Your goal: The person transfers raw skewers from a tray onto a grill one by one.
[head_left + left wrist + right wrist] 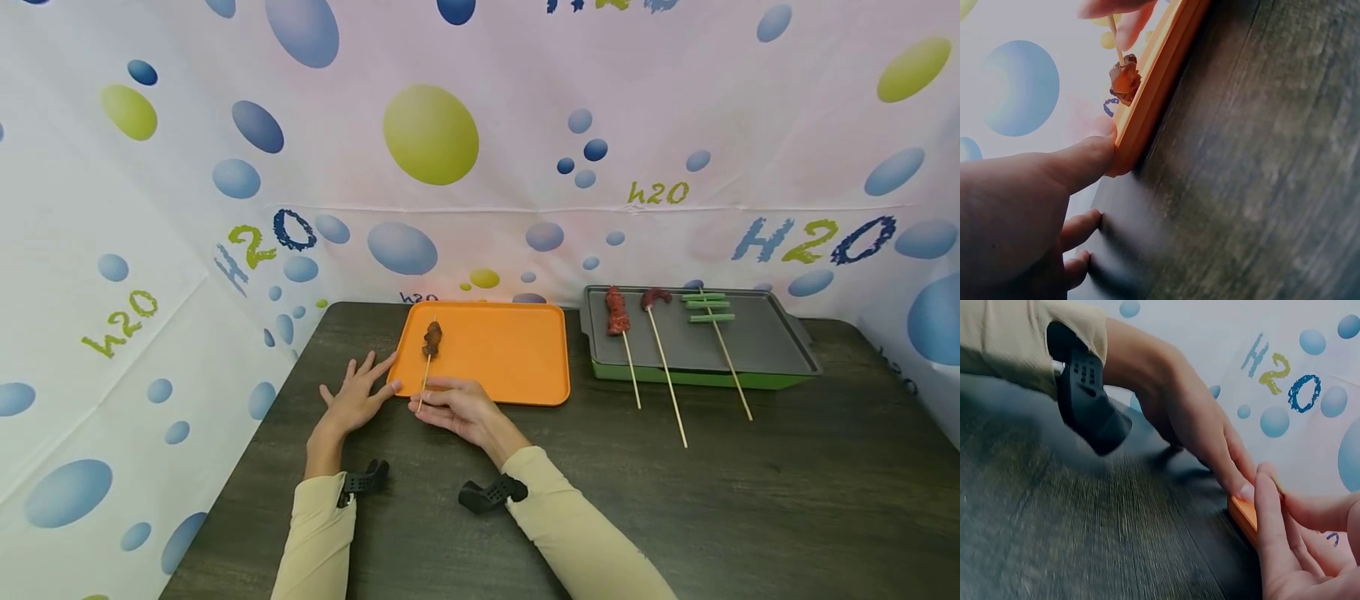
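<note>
Between thumb and fingers, my right hand (462, 410) pinches the lower stick of a skewer with browned meat pieces (432, 339). The meat is over the left part of an orange tray (498, 354); whether it touches the tray I cannot tell. My left hand (352, 403) has its fingers spread at the tray's left edge. In the left wrist view the left thumb (1088, 156) touches the tray's corner, and the other fingertips reach down to the table. The right wrist view shows the right fingers (1268, 512) on the stick, with the meat hidden.
Right of the tray stands a grey-topped, green-based grill (765, 342). On it lie a red meat skewer (617, 312), a skewer with a curled reddish piece (656, 297) and a skewer of green pieces (708, 306). Their sticks overhang the dark table (675, 508). A patterned cloth (525, 150) hangs behind.
</note>
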Tool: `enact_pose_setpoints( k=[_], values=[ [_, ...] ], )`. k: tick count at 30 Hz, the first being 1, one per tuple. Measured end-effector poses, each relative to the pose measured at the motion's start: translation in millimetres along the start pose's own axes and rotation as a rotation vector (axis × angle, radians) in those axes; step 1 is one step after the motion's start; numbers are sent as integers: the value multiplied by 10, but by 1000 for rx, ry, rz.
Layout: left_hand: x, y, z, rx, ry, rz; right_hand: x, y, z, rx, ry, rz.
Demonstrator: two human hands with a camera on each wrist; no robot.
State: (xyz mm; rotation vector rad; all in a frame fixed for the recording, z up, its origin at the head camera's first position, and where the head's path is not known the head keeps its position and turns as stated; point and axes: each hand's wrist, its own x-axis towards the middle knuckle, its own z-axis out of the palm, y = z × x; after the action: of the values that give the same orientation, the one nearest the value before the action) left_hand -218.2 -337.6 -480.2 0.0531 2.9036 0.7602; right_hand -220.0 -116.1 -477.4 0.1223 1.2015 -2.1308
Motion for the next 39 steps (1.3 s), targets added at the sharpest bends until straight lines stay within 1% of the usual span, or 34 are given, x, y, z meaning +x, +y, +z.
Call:
enact_pose_setpoints(
  k=[6,10,13,17,27,32,39],
  values=[
    [32,-1,-4,0,2,7,-42,-51,-60,-56,-13,4],
    [45,1,-3,0,2,6,-107,-64,-105,-111,-10,-15],
    [47,2,-5,3,0,2,-174,-76,-135,-172,-13,-35],
    [53,-8,-10,12,1,-4,-277,-91,-165,-238,-40,-72],
    [39,5,-2,5,-1,5,-596,-205,-268,-304,-102,-143],
    [26,12,0,0,-1,15,-752,-256,-356,-347,-122,-155],
    [3,-31,5,-17,-3,22,-968,-342,-470,-377,-165,-173]
  ],
)
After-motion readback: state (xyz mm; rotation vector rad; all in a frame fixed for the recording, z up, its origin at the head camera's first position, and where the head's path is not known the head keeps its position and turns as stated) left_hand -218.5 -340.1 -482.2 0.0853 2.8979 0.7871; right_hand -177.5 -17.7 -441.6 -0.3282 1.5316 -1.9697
